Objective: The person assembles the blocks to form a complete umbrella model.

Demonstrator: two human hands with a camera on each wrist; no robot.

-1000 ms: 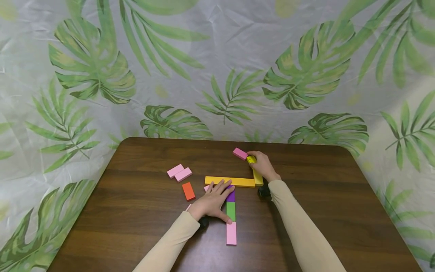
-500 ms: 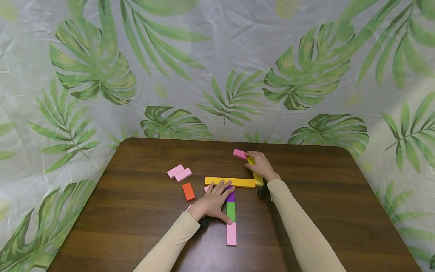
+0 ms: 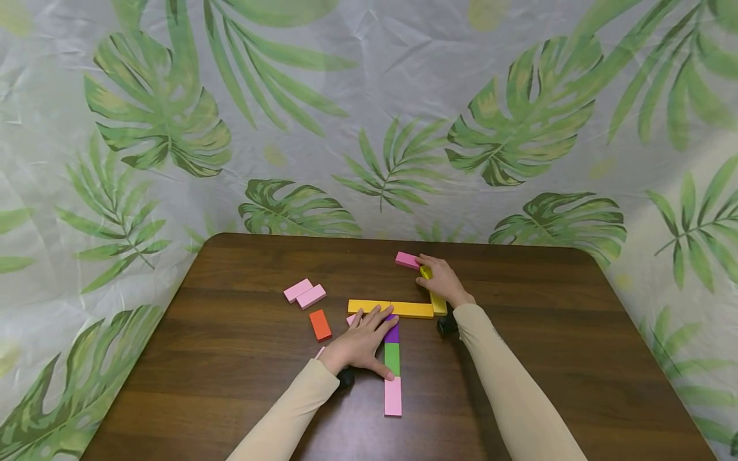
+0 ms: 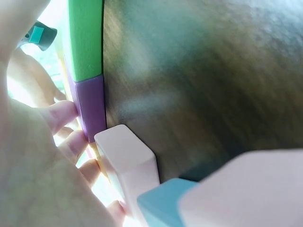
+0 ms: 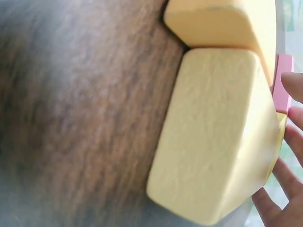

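My left hand (image 3: 359, 344) lies with fingers spread over a line of wooden blocks, fingertips on the purple block (image 3: 393, 330) and the yellow-orange blocks (image 3: 412, 310). Its thumb touches near where the green block (image 3: 392, 358) meets the pale pink block (image 3: 393, 397). My right hand (image 3: 442, 282) reaches along the yellow blocks (image 3: 439, 305) on the right. Its fingertips touch the corner where the far yellow block (image 3: 426, 272) meets a darker pink block (image 3: 407, 260). In the right wrist view those fingers (image 5: 294, 137) are spread out beside the yellow and pink blocks.
Two pink blocks (image 3: 298, 291) and an orange-red block (image 3: 319, 325) lie to the left on the brown table (image 3: 230, 358). Below my left hand, its wrist view shows a pale pink block (image 4: 130, 161) and a blue block (image 4: 163, 201). A leaf-print cloth (image 3: 398, 96) hangs behind.
The far pink block has turned slightly and lies more level at the end of the yellow blocks. My right fingertips have shifted slightly left; my left hand stays in place.
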